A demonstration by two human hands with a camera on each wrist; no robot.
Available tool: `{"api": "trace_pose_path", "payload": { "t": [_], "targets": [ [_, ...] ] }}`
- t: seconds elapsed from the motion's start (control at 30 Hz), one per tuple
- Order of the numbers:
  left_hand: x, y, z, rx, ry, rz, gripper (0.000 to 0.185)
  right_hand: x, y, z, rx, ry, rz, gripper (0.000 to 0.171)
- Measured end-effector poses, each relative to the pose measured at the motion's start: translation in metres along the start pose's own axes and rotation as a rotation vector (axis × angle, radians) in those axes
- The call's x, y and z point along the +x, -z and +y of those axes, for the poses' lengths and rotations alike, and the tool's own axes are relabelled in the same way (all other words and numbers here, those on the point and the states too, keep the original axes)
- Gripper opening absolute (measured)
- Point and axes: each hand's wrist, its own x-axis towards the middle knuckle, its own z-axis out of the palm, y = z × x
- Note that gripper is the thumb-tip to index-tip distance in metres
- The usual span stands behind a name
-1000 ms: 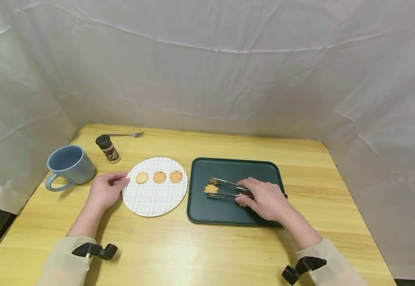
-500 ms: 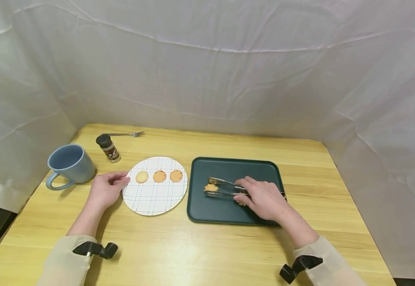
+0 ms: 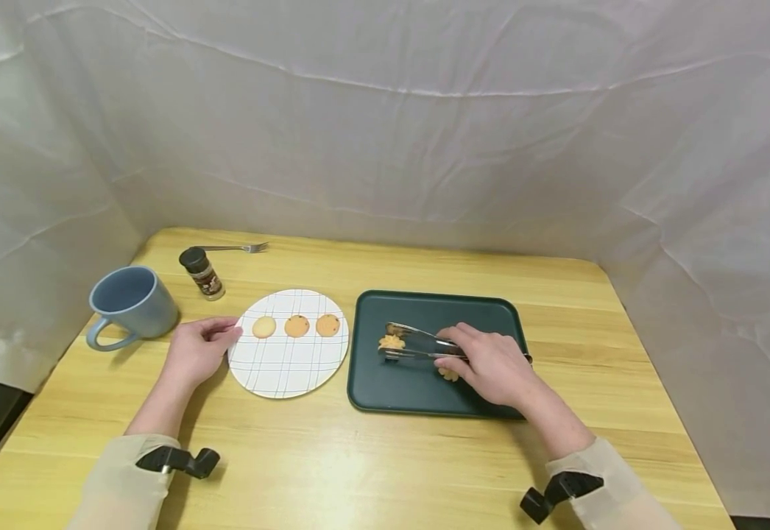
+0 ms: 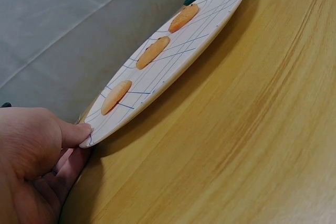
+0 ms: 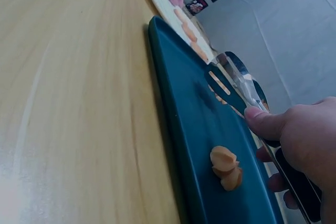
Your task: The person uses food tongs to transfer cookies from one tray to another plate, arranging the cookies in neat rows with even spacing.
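- A round white plate with a thin grid pattern sits left of centre on the tabletop. Three round cookies lie in a row along its far half, apart from one another.
- Just right of the plate sits a dark green tray, their rims close but not clearly touching. On the tray lie two flower-shaped cookies: one at the tips of the tongs, the other nearer, half hidden by the right hand in the head view.
- A blue mug stands at the far left, handle turned toward the near side; nothing shows inside it.
- A small spice jar with a black cap stands between the mug and the plate, farther back. A fork lies beyond it near the far edge.
- The tabletop is light yellow wood. Creased white cloth hangs behind it and on both sides.
- The left hand rests on the tabletop at the plate's left rim; its thumb tip touches the rim and the other fingers lie loosely curled beneath, gripping nothing.
- The right hand is over the tray's right half, fingers curled round the handle of metal tongs. The tongs point left, their arms only narrowly apart, with the far flower cookie between the tips; I cannot tell whether they pinch it.
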Motion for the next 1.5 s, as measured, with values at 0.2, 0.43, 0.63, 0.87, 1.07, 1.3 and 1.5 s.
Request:
{"api": "trace_pose_path", "payload": {
  "t": [0.2,0.43,0.63,0.87,1.07,1.3,1.5],
  "targets": [
    [0.003,-0.001,0.0,0.011,-0.01,0.0,0.042,0.003,0.005,-0.003,0.016,0.012,0.013,0.044],
    [0.003,-0.003,0.004,-0.001,-0.011,-0.01,0.043,0.01,0.009,-0.013,0.028,0.015,0.011,0.045],
    [0.004,-0.003,0.004,-0.003,-0.022,-0.011,0.041,0.018,0.009,-0.021,0.042,0.023,0.007,0.045],
    [0.005,-0.004,0.004,-0.011,-0.022,-0.008,0.041,0.029,0.007,-0.032,0.064,0.053,0.011,0.046],
    [0.003,0.0,0.0,0.006,-0.008,-0.002,0.043,0.041,-0.001,-0.043,0.069,0.081,-0.004,0.046],
    [0.0,0.002,-0.001,0.013,0.0,0.002,0.042,0.053,-0.012,-0.054,0.058,0.1,-0.016,0.046],
    [0.0,0.0,-0.001,0.005,-0.012,0.006,0.043,0.06,-0.02,-0.064,0.057,0.131,-0.022,0.045]
  ]
}}
